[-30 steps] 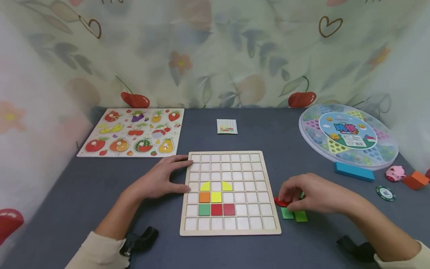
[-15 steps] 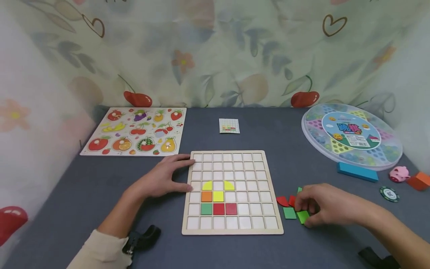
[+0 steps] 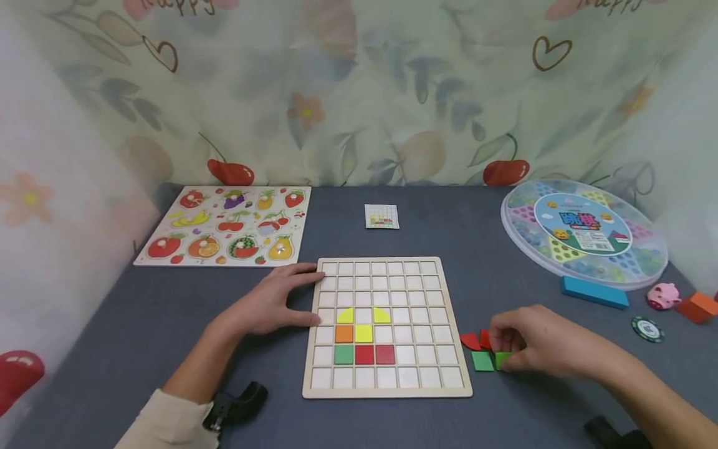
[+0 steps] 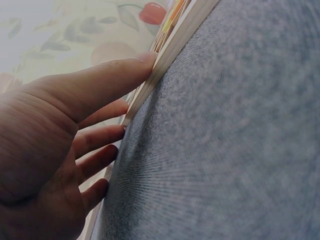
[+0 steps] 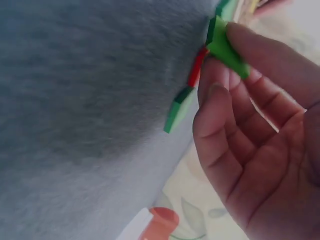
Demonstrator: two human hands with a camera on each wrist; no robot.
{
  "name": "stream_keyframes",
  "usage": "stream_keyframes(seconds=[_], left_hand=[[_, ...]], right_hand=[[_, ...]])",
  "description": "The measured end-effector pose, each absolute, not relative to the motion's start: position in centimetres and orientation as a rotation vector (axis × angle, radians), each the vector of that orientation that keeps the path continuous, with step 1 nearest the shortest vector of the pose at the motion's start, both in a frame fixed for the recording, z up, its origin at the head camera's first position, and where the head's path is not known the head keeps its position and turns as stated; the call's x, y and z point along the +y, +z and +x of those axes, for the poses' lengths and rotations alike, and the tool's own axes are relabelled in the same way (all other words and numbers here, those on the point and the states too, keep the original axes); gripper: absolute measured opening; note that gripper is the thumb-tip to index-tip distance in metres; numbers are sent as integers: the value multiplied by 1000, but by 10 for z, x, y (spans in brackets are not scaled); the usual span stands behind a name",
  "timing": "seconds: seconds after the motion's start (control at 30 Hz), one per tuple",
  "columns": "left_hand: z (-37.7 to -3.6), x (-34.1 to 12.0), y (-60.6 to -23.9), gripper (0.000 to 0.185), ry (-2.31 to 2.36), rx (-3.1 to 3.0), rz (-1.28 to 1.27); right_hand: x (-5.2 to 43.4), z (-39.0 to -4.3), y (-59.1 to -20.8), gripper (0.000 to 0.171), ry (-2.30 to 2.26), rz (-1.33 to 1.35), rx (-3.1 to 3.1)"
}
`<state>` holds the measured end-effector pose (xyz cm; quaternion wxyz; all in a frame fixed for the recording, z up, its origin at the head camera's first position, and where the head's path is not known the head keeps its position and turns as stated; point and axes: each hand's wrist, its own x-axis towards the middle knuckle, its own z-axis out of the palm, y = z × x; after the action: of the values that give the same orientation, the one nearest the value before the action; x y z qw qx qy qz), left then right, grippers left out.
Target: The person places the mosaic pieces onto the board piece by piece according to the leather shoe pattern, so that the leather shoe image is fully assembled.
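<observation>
My right hand [image 3: 538,343] pinches a bright green square tile [image 5: 226,51] between thumb and index finger, close over the table. Beside it lie a green square tile [image 3: 482,362], a red rounded tile [image 3: 470,341] and another red tile [image 3: 485,338] partly covered by my fingers. In the right wrist view, one more green tile [image 5: 178,111] lies past my fingers. My left hand [image 3: 269,305] touches the left edge of the wooden grid board [image 3: 387,393], thumb and fingers extended. Within the grid sit several coloured tiles, including an orange square [image 3: 344,333] and a red square [image 3: 364,355].
A small pattern card [image 3: 382,216] lies behind the board. The fruit puzzle [image 3: 224,227] is at back left, the round board game [image 3: 583,227] at back right. Near the latter are a blue block [image 3: 594,292], a pig figure [image 3: 664,296], a poker chip [image 3: 647,328] and an orange block [image 3: 697,307].
My right hand has shifted from over the red tiles to the bright green tile and now pinches it. My left hand has stayed at the board's edge.
</observation>
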<state>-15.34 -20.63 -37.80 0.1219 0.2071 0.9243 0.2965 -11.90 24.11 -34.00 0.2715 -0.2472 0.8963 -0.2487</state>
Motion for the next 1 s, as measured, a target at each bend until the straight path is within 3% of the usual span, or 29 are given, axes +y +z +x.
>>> stream_keyframes(seconds=[0.67, 1.0], left_hand=[[-153, -207, -378, 79, 869, 2698, 601], [-153, -206, -379, 78, 872, 2693, 586]], right_hand=[[178, -129, -329, 13, -1052, -608, 2234], [141, -132, -341, 6, -1030, -748, 2233]])
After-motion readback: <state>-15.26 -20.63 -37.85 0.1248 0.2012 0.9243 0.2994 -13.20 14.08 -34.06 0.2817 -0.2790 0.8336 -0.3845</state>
